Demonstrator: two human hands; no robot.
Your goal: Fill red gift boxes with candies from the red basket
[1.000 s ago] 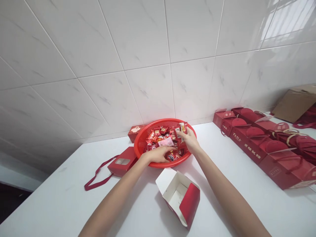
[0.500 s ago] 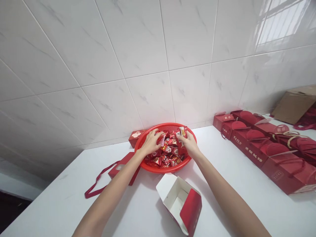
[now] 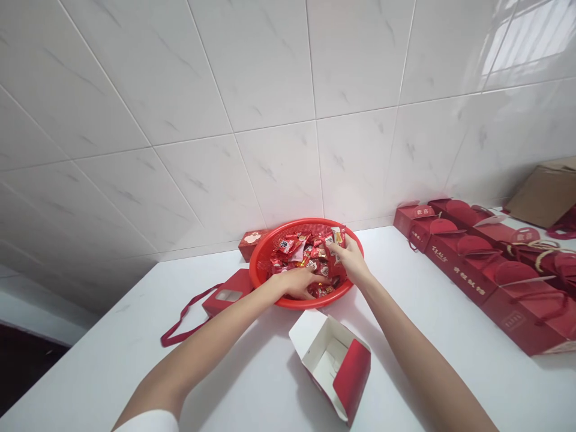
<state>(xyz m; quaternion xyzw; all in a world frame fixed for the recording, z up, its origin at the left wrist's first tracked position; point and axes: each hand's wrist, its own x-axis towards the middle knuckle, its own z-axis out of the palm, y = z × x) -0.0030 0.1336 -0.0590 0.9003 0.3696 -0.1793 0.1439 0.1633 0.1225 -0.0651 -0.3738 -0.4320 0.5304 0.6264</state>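
A red plastic basket (image 3: pixel 257 287) holds many small wrapped candies (image 3: pixel 288 246), mostly in red wrappers. My left hand (image 3: pixel 300 282) reaches over its near rim, fingers stretched out and apart among the candies at the front. On the basket's right side, my right hand (image 3: pixel 348 255) is closed on candy packets (image 3: pixel 337 236); how many it grips I cannot tell. Just in front of the basket lies a small carton (image 3: pixel 335 366), white inside and red outside, its flaps open toward me and nothing but folds showing within.
A red box with a strap (image 3: pixel 229 294) lies left of the basket, and a small red patterned box (image 3: pixel 251 243) stands behind it. Rows of red gift boxes (image 3: pixel 477 264) line the right side, with a brown cardboard box (image 3: pixel 542 195) farther back. A tiled wall (image 3: pixel 279 174) bounds the table.
My left hand has moved from the basket's left-back area down and right to its front candies. My right hand stays at the right rim with packets. The view has shifted slightly.
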